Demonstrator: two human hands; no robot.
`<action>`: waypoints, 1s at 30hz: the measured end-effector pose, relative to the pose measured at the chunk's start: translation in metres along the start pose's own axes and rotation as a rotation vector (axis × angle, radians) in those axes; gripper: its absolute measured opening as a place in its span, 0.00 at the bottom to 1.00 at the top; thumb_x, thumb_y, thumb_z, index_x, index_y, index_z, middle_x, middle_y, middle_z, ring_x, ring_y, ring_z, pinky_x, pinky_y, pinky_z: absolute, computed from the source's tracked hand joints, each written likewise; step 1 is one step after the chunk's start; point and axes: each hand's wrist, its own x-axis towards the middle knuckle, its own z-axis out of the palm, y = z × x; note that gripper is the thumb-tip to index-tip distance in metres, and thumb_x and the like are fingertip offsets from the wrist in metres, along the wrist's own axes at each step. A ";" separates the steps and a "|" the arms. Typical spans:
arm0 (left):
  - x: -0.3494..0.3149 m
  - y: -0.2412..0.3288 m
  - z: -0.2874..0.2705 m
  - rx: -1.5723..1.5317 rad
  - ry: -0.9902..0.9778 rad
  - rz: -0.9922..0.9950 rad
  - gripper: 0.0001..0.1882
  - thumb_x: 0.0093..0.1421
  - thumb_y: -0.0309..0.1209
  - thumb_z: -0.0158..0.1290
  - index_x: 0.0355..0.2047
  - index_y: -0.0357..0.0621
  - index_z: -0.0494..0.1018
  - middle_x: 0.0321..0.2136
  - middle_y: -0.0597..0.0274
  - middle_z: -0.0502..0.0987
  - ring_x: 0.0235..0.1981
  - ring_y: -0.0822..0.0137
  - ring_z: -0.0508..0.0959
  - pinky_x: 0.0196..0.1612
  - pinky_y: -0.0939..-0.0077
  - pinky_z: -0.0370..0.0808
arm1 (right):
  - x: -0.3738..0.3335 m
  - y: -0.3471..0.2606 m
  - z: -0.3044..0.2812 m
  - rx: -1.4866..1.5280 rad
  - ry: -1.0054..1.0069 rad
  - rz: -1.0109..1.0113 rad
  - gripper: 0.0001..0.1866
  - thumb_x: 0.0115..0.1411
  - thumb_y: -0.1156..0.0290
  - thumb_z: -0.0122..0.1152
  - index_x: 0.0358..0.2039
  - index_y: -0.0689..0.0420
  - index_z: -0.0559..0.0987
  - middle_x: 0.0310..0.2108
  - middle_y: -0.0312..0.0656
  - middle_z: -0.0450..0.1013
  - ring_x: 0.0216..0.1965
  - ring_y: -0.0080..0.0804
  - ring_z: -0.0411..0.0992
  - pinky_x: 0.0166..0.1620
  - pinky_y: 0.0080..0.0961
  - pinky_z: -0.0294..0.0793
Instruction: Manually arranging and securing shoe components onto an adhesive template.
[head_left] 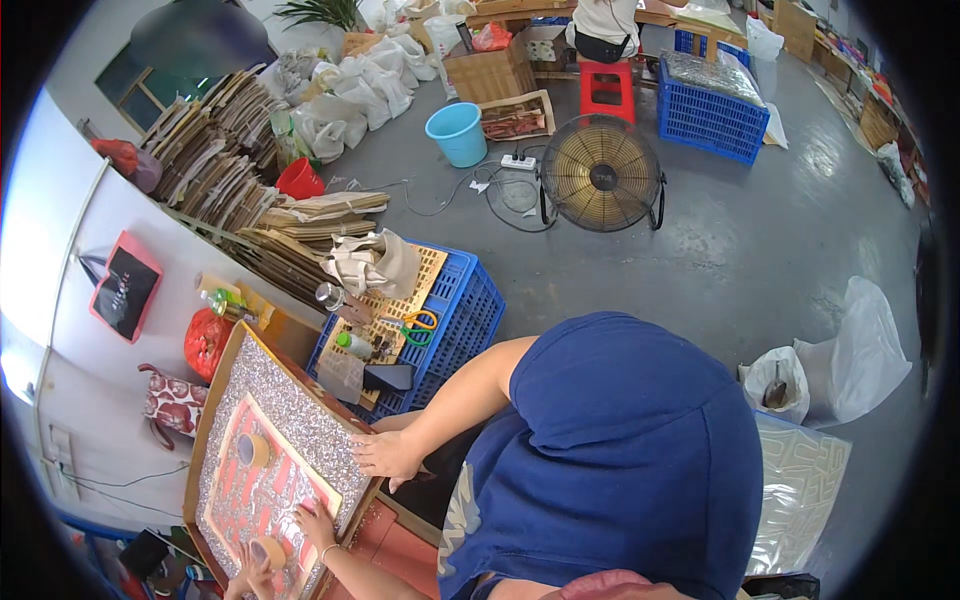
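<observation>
A sheet with red shapes under a clear film [265, 492], bordered in cream, lies on the speckled slanted tabletop [262, 372]. At the lower edge my left hand [250, 578] is closed against a tan roll of tape [268, 552], partly cut off by the picture's rim. My right hand [316, 524], with a band at the wrist, rests on the sheet's right side with fingers spread. Another tape roll [253, 450] sits on the sheet's upper part. A co-worker in a navy shirt [630, 450] leans in, one hand [388, 455] flat on the table's right edge.
Beyond the table, a blue crate [455, 300] carries orange-handled scissors [418, 326], a phone [388, 377] and a metal flask [340, 302]. Stacked cardboard [225, 150] lines the wall. A fan [601, 175], cables and a blue bucket [457, 134] stand on the floor.
</observation>
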 end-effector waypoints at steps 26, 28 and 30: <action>-0.023 0.017 0.000 -0.194 0.116 -0.208 0.41 0.58 0.59 0.44 0.62 0.42 0.56 0.64 0.39 0.51 0.66 0.42 0.46 0.66 0.52 0.44 | 0.346 0.147 0.115 0.011 -0.238 0.176 0.40 0.52 0.45 0.60 0.62 0.49 0.62 0.63 0.54 0.52 0.63 0.56 0.51 0.61 0.55 0.49; -0.025 0.013 0.001 -0.241 0.083 -0.202 0.41 0.59 0.57 0.43 0.62 0.37 0.54 0.63 0.34 0.49 0.66 0.41 0.45 0.66 0.51 0.43 | 0.351 0.117 0.105 0.348 -0.319 -0.060 0.33 0.53 0.49 0.58 0.58 0.46 0.66 0.57 0.50 0.61 0.57 0.55 0.59 0.57 0.52 0.55; -0.025 0.010 0.011 -0.242 0.154 -0.100 0.41 0.59 0.55 0.45 0.61 0.32 0.54 0.63 0.34 0.49 0.66 0.43 0.47 0.66 0.51 0.44 | 0.339 0.064 0.100 0.391 -0.054 -0.487 0.28 0.52 0.52 0.59 0.52 0.47 0.70 0.52 0.46 0.65 0.50 0.50 0.64 0.53 0.47 0.61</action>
